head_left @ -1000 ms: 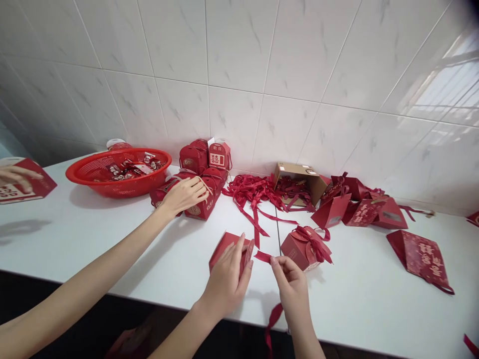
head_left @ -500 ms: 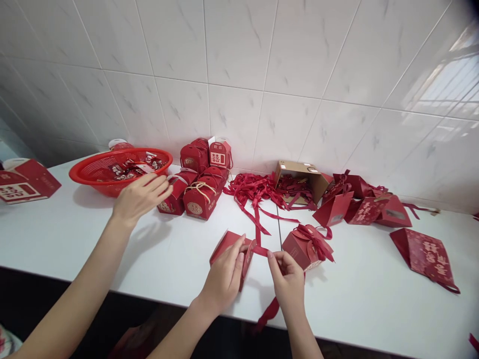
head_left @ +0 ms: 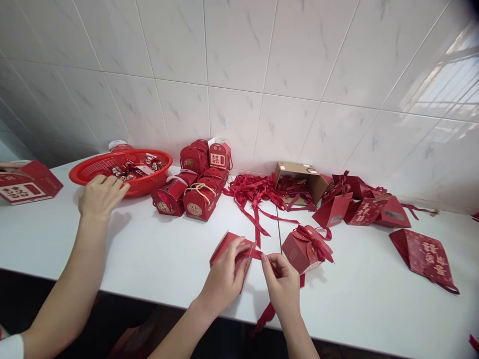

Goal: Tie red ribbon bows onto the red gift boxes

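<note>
Near the table's front edge, my left hand (head_left: 223,271) is closed round a small red gift box (head_left: 224,244), its fingers over the top flaps. A red ribbon (head_left: 255,253) runs from the box to my right hand (head_left: 280,279), which pinches it between thumb and fingertips. The ribbon's tail hangs below my right hand past the table edge. How the ribbon passes through the flaps is hidden by my left fingers. Just right of my right hand sits another red gift box (head_left: 299,252), tied with a ribbon bow.
A co-worker's hand (head_left: 103,197) is at the rim of a red basket (head_left: 80,172) of wrapped sweets. Several red boxes (head_left: 200,207) stand at the wall, beside a ribbon pile (head_left: 254,187) and cardboard box (head_left: 320,187). Red bags (head_left: 422,257) lie right; a larger box (head_left: 33,182) is far left.
My right hand has moved slightly left, closer to the box, still pinching the ribbon. The co-worker's hand has moved left from the small red boxes to the basket rim.
</note>
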A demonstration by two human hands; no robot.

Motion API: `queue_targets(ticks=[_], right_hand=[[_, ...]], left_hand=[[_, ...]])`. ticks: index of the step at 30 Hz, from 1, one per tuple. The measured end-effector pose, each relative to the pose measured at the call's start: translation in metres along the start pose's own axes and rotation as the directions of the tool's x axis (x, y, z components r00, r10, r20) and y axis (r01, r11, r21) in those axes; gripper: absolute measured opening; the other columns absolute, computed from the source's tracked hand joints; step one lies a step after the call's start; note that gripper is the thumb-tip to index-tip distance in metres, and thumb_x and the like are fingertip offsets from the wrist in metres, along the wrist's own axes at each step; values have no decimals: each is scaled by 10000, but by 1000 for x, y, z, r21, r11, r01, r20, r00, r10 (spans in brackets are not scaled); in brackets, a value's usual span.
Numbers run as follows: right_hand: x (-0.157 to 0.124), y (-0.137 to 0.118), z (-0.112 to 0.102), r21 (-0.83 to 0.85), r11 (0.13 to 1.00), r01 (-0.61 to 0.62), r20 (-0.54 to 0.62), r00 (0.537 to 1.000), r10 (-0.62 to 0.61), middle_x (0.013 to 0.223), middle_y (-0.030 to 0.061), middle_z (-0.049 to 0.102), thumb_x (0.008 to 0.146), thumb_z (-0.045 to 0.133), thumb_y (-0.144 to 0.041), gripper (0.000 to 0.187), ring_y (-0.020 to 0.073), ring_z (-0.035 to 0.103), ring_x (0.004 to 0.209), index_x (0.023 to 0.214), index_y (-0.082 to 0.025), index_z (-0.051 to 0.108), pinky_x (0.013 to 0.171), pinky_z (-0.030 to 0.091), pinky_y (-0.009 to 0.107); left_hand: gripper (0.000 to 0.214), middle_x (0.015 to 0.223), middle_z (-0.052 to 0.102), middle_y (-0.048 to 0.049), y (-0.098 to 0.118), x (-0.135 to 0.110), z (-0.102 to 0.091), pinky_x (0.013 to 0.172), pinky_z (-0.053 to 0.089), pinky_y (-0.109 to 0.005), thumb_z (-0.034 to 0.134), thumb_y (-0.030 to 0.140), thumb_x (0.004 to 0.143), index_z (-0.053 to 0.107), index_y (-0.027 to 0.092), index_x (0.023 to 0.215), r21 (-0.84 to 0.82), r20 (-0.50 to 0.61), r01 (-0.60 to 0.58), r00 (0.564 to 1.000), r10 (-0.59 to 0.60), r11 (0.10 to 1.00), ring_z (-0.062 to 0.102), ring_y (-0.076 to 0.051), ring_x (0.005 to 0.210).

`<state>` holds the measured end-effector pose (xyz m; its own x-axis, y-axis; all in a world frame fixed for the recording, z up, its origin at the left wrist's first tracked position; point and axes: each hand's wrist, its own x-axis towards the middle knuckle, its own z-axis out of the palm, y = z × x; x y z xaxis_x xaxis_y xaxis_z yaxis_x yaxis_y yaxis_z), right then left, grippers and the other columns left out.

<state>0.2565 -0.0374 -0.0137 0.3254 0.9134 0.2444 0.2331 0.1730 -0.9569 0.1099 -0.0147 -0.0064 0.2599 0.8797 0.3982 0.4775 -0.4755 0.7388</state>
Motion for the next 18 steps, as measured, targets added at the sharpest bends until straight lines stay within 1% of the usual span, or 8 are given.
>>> queue_targets(ticks=[5,7,9,10,12,14,16,18], right_hand=[[-1,-3,3,-35,999,36,19,999,-35,526,-26,515,852,589,-440,322,116,438,475,656,-185,585,454,377,224],[-1,-3,3,-43,998,49,62,997,-47,557,-14,561,871,572,-435,319,123,480,491,676,-185,598,473,408,228],[-1,-1,1,-68,993,97,98,991,-90,630,6,606,897,548,-420,296,141,536,550,730,-187,622,526,451,246],[-1,0,0,-88,987,133,96,988,-124,706,24,634,908,538,-407,266,158,575,620,799,-189,642,579,479,265],[0,1,-1,-126,969,211,67,977,-204,939,76,658,928,514,-370,237,207,623,856,1016,-199,653,748,517,333],[3,0,-1,-130,955,266,66,963,-260,1180,116,598,942,495,-336,311,243,565,1111,1215,-224,592,925,478,416],[9,-3,2,-88,954,288,134,952,-275,1290,120,543,945,494,-322,321,251,496,1233,1245,-250,584,1011,427,452],[16,-9,5,-5,962,275,210,940,-268,1282,107,558,933,524,-325,233,250,507,1232,1114,-255,653,1019,426,445]], left_hand=[[202,1074,695,-79,-4,0,2,865,583,-383,445,173,920,505,229,1104,57,-53,-74,996,77,996,677,-219,1037],[161,1042,699,-66,-7,0,3,862,581,-372,434,144,916,545,229,996,77,-70,-124,989,130,989,672,-214,1034],[153,1040,696,-62,-8,1,3,887,573,-376,446,125,909,563,223,910,88,-124,-166,976,177,982,657,-213,1058],[151,1037,695,-60,-7,2,2,910,564,-389,459,120,904,571,220,891,97,-163,-185,966,199,978,652,-214,1065],[147,1013,694,-54,-3,5,1,973,532,-437,486,116,896,590,219,884,121,-237,-228,938,252,966,647,-216,1063],[146,977,691,-45,4,8,-1,1016,498,-480,501,113,891,598,221,878,146,-287,-282,905,313,948,642,-220,1063],[141,969,684,-40,12,12,-5,1001,504,-476,518,107,886,596,224,876,172,-311,-328,877,367,929,629,-225,1074],[147,978,674,-34,19,15,-9,961,523,-441,543,96,875,593,234,884,202,-327,-364,850,413,909,606,-229,1097]])
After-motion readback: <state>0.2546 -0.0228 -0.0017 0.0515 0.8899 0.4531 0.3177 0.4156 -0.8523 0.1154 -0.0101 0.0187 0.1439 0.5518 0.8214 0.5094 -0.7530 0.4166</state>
